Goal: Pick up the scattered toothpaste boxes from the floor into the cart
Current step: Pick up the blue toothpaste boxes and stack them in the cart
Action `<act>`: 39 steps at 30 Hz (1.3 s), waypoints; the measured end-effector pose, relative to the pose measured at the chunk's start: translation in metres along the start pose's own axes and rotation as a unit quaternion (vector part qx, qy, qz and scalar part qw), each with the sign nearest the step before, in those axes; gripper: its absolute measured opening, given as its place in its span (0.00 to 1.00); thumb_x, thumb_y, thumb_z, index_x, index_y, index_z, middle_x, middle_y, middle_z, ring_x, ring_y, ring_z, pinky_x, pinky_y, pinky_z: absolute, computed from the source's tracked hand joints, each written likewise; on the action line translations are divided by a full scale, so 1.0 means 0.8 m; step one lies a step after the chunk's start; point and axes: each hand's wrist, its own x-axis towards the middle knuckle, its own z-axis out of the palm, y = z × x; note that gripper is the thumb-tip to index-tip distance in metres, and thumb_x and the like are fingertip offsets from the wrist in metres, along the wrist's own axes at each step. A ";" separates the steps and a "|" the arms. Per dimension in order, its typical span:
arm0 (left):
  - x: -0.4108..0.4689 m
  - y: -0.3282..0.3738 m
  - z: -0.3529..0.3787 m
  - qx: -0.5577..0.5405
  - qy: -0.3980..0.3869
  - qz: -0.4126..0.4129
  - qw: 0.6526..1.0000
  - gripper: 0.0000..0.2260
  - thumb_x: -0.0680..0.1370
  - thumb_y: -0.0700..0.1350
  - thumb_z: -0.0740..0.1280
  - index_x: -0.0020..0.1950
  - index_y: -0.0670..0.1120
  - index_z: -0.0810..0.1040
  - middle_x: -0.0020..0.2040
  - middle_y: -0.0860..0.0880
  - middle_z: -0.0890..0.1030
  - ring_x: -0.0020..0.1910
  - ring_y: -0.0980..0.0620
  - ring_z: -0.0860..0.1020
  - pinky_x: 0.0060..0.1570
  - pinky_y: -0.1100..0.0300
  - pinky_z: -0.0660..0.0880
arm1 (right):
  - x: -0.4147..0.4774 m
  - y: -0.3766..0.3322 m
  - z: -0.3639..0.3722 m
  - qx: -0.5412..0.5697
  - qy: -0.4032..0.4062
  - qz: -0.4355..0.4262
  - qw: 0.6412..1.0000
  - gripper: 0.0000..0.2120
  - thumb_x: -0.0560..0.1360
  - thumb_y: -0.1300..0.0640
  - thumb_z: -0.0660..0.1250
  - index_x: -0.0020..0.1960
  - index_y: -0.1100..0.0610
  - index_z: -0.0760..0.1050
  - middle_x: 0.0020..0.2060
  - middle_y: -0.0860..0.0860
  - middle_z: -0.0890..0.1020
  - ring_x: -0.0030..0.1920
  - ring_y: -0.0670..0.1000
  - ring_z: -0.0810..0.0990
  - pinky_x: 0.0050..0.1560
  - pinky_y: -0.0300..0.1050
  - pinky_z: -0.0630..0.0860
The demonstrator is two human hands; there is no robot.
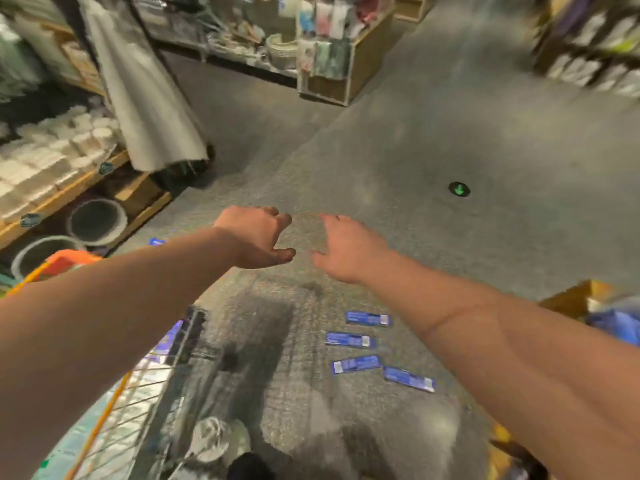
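Several blue toothpaste boxes lie flat on the grey floor below and between my arms; another blue box peeks out at the left behind my forearm. The wire cart with an orange frame stands at the lower left, and some purple packaging shows inside it. Both arms stretch forward above the floor. My left hand hangs with loosely curled fingers and holds nothing. Just to its right, my right hand is spread, fingers relaxed, and also empty. Both hands are well above and beyond the boxes.
Wooden shelves with white goods and round bins line the left side. A grey cloth hangs by the shelf end. A wooden display unit stands at the back. A green floor marker lies ahead right. A box edge shows at right.
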 end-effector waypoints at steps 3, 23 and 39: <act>0.044 0.075 -0.006 -0.013 -0.006 0.017 1.000 0.32 0.76 0.71 0.58 0.73 0.53 0.68 0.63 0.48 0.78 0.61 0.43 0.78 0.50 0.51 0.75 | -0.018 0.088 -0.009 0.016 -0.006 0.038 0.999 0.33 0.75 0.41 0.69 0.73 0.58 0.67 0.65 0.59 0.77 0.66 0.61 0.77 0.63 0.54 0.76; 0.373 0.310 0.354 -0.042 -0.190 0.159 0.968 0.34 0.77 0.71 0.58 0.72 0.47 0.67 0.54 0.47 0.76 0.51 0.44 0.77 0.46 0.49 0.74 | 0.107 0.487 0.266 0.079 -0.125 0.166 0.975 0.35 0.79 0.43 0.68 0.80 0.55 0.59 0.68 0.55 0.75 0.69 0.59 0.73 0.67 0.55 0.72; 0.481 0.388 0.905 -0.004 -0.271 0.060 0.961 0.30 0.72 0.69 0.66 0.64 0.49 0.68 0.62 0.47 0.76 0.62 0.43 0.78 0.52 0.47 0.74 | 0.245 0.653 0.827 0.060 -0.185 0.091 0.977 0.26 0.75 0.49 0.67 0.71 0.57 0.69 0.65 0.59 0.76 0.65 0.62 0.76 0.64 0.56 0.75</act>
